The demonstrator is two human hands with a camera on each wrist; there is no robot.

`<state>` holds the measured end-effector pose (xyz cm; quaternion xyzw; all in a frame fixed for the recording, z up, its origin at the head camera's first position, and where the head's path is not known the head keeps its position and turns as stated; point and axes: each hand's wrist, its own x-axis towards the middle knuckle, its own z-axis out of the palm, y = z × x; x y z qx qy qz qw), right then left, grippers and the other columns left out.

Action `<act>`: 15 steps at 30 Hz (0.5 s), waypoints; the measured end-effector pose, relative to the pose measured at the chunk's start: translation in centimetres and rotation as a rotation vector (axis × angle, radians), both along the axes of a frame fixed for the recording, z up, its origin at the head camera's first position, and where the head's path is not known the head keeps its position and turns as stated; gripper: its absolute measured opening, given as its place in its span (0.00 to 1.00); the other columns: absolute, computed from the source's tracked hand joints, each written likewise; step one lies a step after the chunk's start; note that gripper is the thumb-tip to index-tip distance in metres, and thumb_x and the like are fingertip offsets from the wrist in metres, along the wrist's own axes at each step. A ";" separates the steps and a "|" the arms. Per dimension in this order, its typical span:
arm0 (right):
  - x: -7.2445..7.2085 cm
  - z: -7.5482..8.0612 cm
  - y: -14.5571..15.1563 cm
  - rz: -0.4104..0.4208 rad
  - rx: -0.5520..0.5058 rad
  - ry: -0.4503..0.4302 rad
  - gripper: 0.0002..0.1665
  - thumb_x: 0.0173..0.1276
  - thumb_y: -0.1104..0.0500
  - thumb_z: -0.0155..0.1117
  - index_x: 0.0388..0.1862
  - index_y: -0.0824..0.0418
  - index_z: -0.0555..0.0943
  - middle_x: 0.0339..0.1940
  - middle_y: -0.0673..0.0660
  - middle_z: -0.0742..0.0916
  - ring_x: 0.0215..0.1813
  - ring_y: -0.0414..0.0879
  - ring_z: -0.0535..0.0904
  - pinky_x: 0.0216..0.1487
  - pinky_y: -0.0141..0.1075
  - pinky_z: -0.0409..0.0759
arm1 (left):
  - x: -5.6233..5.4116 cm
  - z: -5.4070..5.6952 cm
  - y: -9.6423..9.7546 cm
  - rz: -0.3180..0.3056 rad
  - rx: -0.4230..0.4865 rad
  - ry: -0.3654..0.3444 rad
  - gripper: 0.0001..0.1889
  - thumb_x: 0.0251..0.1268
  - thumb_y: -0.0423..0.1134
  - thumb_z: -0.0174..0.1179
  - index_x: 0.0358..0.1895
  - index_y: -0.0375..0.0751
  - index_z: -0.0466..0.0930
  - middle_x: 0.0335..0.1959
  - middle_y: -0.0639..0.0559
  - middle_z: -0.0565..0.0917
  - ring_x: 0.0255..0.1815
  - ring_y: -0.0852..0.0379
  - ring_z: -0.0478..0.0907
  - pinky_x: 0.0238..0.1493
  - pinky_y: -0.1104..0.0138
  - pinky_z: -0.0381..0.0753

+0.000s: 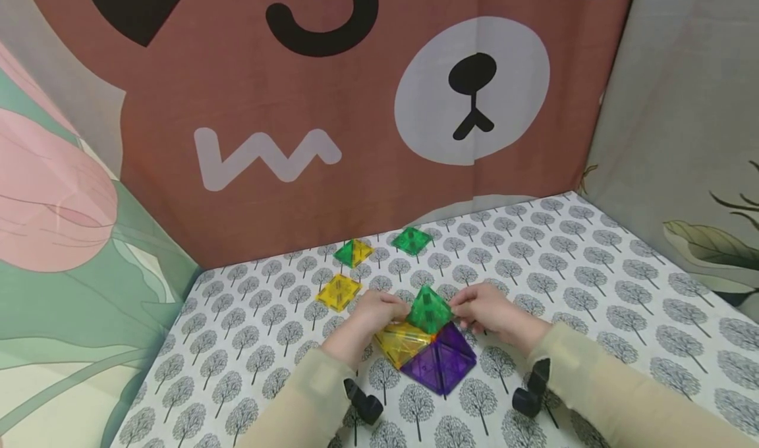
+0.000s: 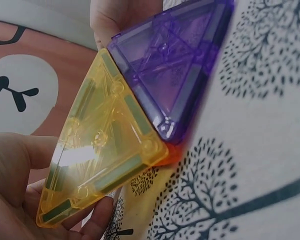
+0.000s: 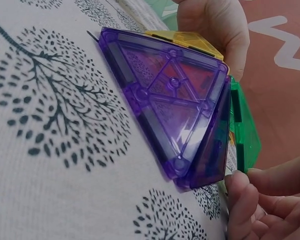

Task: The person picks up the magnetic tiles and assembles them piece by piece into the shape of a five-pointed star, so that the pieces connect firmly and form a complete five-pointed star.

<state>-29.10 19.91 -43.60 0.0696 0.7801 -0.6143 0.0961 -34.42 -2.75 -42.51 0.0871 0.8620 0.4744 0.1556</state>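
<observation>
A low structure of translucent magnetic tiles stands between the hands, with yellow tiles [image 1: 403, 342] on the left and purple triangle tiles [image 1: 441, 362] in front. At the back of it, a green magnetic tile [image 1: 429, 311] is tilted upward. My left hand [image 1: 379, 309] pinches its left corner, with the fingertips partly hidden behind the yellow triangle [image 2: 100, 140] in the left wrist view. From the other side, my right hand [image 1: 486, 309] pinches the green tile's right corner between thumb and fingers [image 3: 242, 195]. A bit of orange [image 2: 172, 154] shows under the yellow and purple edges.
Beyond the left hand lie a flat yellow tile [image 1: 339, 292], a green and yellow pair [image 1: 353, 253] and a green tile [image 1: 412, 240]. A tree-print cloth [image 1: 249, 342] covers the table. Behind it hangs a bear-print curtain [image 1: 356, 105].
</observation>
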 end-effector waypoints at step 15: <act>1.1 0.7 0.2 0.065 0.120 0.012 0.15 0.70 0.64 0.60 0.52 0.72 0.79 0.33 0.60 0.84 0.29 0.50 0.80 0.27 0.38 0.82 | 0.6 0.2 -0.9 -0.010 0.006 -0.011 0.11 0.58 0.42 0.67 0.40 0.39 0.89 0.50 0.44 0.82 0.55 0.44 0.75 0.58 0.52 0.74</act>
